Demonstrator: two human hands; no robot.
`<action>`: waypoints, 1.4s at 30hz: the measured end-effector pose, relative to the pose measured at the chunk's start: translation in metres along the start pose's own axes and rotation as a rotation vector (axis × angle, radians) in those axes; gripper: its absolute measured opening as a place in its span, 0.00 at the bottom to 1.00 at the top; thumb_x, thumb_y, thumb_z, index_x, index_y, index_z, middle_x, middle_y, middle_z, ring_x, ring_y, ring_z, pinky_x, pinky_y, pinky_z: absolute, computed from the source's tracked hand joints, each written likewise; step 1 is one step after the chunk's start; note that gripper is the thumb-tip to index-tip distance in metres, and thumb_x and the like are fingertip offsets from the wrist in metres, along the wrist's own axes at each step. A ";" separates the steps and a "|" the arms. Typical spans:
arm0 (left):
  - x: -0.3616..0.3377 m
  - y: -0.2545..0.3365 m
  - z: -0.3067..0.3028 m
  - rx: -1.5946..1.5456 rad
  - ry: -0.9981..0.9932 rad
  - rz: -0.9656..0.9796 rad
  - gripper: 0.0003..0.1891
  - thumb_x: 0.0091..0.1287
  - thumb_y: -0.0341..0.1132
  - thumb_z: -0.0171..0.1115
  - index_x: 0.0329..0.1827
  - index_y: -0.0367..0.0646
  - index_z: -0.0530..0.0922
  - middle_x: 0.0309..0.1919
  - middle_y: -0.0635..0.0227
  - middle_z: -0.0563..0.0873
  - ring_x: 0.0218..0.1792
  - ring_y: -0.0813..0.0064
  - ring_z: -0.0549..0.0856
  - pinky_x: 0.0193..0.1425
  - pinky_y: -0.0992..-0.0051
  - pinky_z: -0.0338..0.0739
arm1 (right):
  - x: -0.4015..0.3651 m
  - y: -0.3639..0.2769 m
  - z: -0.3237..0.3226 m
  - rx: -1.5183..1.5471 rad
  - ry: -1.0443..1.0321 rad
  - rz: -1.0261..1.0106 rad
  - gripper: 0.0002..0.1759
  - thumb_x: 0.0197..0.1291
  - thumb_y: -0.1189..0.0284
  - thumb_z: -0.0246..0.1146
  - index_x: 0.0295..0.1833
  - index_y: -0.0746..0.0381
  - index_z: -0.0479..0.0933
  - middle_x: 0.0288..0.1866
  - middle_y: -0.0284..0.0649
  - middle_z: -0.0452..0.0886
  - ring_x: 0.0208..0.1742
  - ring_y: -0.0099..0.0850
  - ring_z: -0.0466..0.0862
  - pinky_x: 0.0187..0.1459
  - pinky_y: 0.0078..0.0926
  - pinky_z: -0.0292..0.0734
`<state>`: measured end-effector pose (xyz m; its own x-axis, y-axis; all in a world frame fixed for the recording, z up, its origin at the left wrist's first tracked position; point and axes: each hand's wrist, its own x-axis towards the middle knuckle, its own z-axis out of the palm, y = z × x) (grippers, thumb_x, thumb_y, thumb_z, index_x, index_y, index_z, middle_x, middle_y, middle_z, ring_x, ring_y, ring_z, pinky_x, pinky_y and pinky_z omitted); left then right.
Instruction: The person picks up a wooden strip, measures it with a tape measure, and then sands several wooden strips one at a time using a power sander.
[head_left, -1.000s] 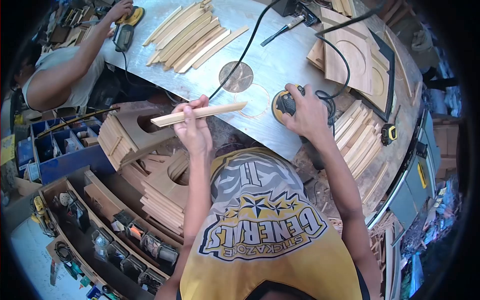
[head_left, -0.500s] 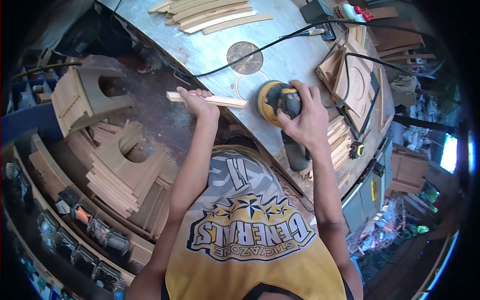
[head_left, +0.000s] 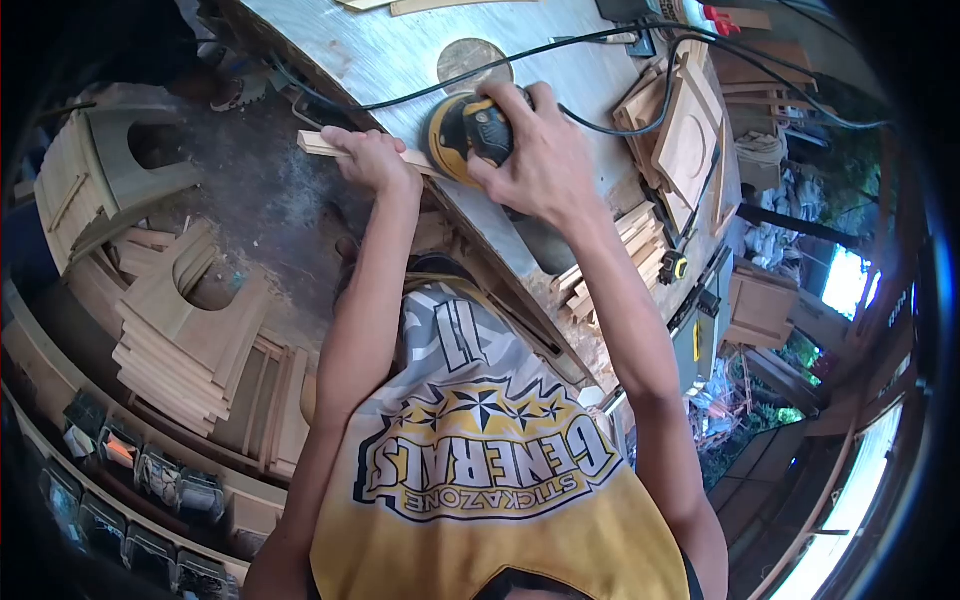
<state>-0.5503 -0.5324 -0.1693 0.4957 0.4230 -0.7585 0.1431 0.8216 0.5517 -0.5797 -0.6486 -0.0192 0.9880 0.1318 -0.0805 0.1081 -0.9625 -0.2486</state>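
My left hand (head_left: 378, 163) is closed around a narrow wooden strip (head_left: 316, 144), which juts past the edge of the workbench (head_left: 350, 60). In my right hand (head_left: 545, 165) is a yellow and black orbital sander (head_left: 470, 135), gripped from above by its body. The sander's round pad overlaps the strip's far end in this view, hiding that end. A black dust canister (head_left: 540, 240) extends from the sander toward me, below my right wrist. The sander's black cord (head_left: 620, 128) loops over the bench.
Wooden slats (head_left: 630, 250) and routed panels (head_left: 690, 140) lie on the bench's right, near a tape measure (head_left: 673, 266). Cut wooden pieces (head_left: 185, 350) are stacked at left. Beyond the bench, a person's foot (head_left: 240, 95) shows on the floor. A round disc (head_left: 475, 62) marks the bench top.
The sander has moved left onto the end of the strip; before, it was just beside it. The camera view has shifted, and the cord now lies in a wider loop.
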 end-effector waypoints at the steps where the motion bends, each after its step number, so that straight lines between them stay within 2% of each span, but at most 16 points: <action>1: -0.004 0.002 0.003 0.010 0.011 0.000 0.25 0.80 0.58 0.41 0.38 0.43 0.62 0.16 0.77 0.61 0.15 0.80 0.61 0.20 0.75 0.61 | 0.001 -0.003 0.000 -0.027 -0.013 -0.004 0.36 0.44 0.59 0.70 0.63 0.48 0.73 0.48 0.52 0.75 0.41 0.54 0.84 0.43 0.47 0.82; 4: -0.003 -0.001 0.004 0.006 0.056 0.033 0.26 0.80 0.58 0.44 0.35 0.43 0.62 0.18 0.74 0.65 0.15 0.80 0.65 0.18 0.75 0.64 | 0.003 -0.004 0.002 -0.048 -0.016 -0.010 0.35 0.44 0.60 0.70 0.63 0.47 0.72 0.47 0.51 0.75 0.39 0.52 0.84 0.44 0.45 0.82; 8: -0.001 -0.004 0.003 0.015 0.016 0.062 0.24 0.81 0.57 0.41 0.40 0.42 0.61 0.16 0.78 0.61 0.15 0.81 0.61 0.19 0.75 0.61 | 0.006 -0.007 0.006 -0.035 0.000 -0.030 0.36 0.44 0.59 0.70 0.63 0.47 0.72 0.47 0.51 0.75 0.38 0.53 0.84 0.42 0.47 0.82; 10: -0.001 -0.005 0.001 -0.015 0.030 0.050 0.25 0.80 0.57 0.44 0.37 0.42 0.64 0.17 0.75 0.65 0.15 0.80 0.64 0.17 0.75 0.62 | 0.006 -0.007 0.006 -0.022 0.005 -0.030 0.36 0.44 0.59 0.70 0.63 0.47 0.72 0.47 0.51 0.75 0.37 0.53 0.85 0.42 0.47 0.82; 20: 0.001 -0.009 -0.001 -0.007 0.015 0.041 0.24 0.80 0.58 0.44 0.38 0.43 0.64 0.16 0.77 0.62 0.15 0.81 0.62 0.18 0.76 0.60 | 0.012 -0.002 0.007 -0.036 0.045 -0.046 0.36 0.43 0.60 0.70 0.63 0.47 0.73 0.47 0.52 0.75 0.36 0.53 0.84 0.41 0.46 0.82; 26: -0.001 -0.008 -0.001 -0.009 0.038 0.022 0.25 0.80 0.58 0.42 0.36 0.44 0.61 0.18 0.77 0.62 0.16 0.80 0.61 0.21 0.75 0.60 | 0.010 -0.002 0.008 -0.032 0.064 -0.060 0.35 0.44 0.59 0.70 0.63 0.46 0.73 0.46 0.51 0.75 0.36 0.52 0.84 0.41 0.46 0.82; 29: 0.002 -0.007 -0.003 -0.069 -0.034 0.038 0.26 0.80 0.59 0.40 0.34 0.45 0.59 0.18 0.76 0.62 0.16 0.80 0.61 0.21 0.76 0.61 | 0.009 0.006 0.007 -0.030 0.071 -0.049 0.35 0.44 0.59 0.71 0.63 0.46 0.73 0.46 0.51 0.75 0.36 0.52 0.85 0.40 0.46 0.82; 31: 0.000 -0.007 -0.001 0.029 0.029 0.044 0.27 0.80 0.60 0.39 0.31 0.46 0.58 0.18 0.76 0.61 0.17 0.80 0.62 0.22 0.76 0.62 | 0.007 0.010 0.005 -0.044 0.069 -0.039 0.35 0.45 0.59 0.71 0.63 0.45 0.73 0.46 0.50 0.75 0.37 0.52 0.85 0.41 0.46 0.82; 38: 0.003 -0.010 -0.005 0.046 0.002 0.061 0.28 0.80 0.60 0.38 0.27 0.48 0.57 0.17 0.76 0.61 0.17 0.78 0.63 0.25 0.73 0.68 | 0.010 0.011 0.013 -0.073 0.080 -0.071 0.36 0.45 0.59 0.71 0.64 0.46 0.72 0.47 0.51 0.75 0.38 0.52 0.85 0.41 0.45 0.83; 41: 0.008 -0.014 -0.012 0.023 -0.033 0.081 0.27 0.80 0.60 0.38 0.28 0.48 0.57 0.17 0.76 0.60 0.17 0.77 0.63 0.25 0.70 0.70 | 0.006 0.029 0.010 -0.007 0.013 0.055 0.36 0.44 0.59 0.71 0.64 0.47 0.73 0.49 0.52 0.76 0.42 0.53 0.85 0.46 0.46 0.83; 42: 0.004 -0.013 -0.015 -0.004 -0.071 0.072 0.27 0.80 0.59 0.39 0.31 0.46 0.61 0.21 0.74 0.65 0.22 0.77 0.68 0.33 0.70 0.72 | 0.005 0.034 0.004 0.000 0.013 0.041 0.36 0.44 0.59 0.71 0.64 0.47 0.73 0.49 0.52 0.76 0.42 0.53 0.85 0.46 0.46 0.83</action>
<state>-0.5626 -0.5356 -0.1850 0.5640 0.4527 -0.6906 0.1016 0.7919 0.6021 -0.5710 -0.6800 -0.0324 0.9929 0.0893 -0.0785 0.0676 -0.9671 -0.2453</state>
